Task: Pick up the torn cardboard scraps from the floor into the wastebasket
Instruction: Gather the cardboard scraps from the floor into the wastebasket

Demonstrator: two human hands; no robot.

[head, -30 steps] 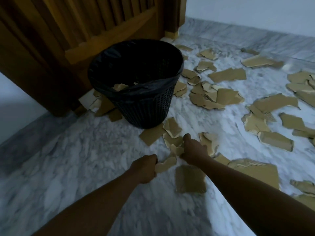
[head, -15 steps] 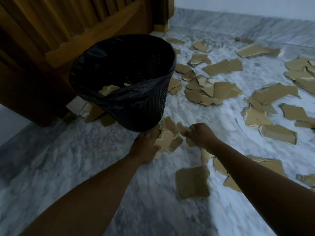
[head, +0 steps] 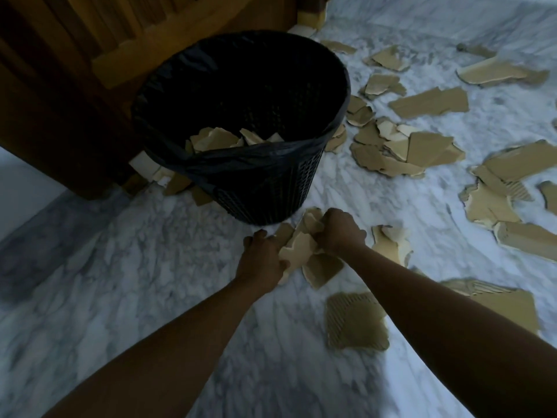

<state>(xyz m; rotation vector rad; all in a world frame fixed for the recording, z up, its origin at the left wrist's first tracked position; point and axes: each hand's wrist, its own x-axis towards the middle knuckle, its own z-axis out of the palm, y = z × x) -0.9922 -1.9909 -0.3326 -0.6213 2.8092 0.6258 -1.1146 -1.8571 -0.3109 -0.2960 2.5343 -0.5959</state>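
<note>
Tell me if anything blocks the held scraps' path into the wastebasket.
Nothing visible does. The left hand and right hand grip a bunch of torn tan cardboard scraps just before the black mesh wastebasket, whose bag-lined mouth stands open.

Scraps (head: 299, 252) between left hand (head: 261, 258) and right hand (head: 341, 233)

Dim light on a grey-veined marble floor (head: 90, 282) beside slatted wooden furniture (head: 75, 70).

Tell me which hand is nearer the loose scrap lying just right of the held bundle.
Right. The right hand sits just left of that scrap, gripping the bundle; the left hand is farther left, on the bundle's other side.
</note>
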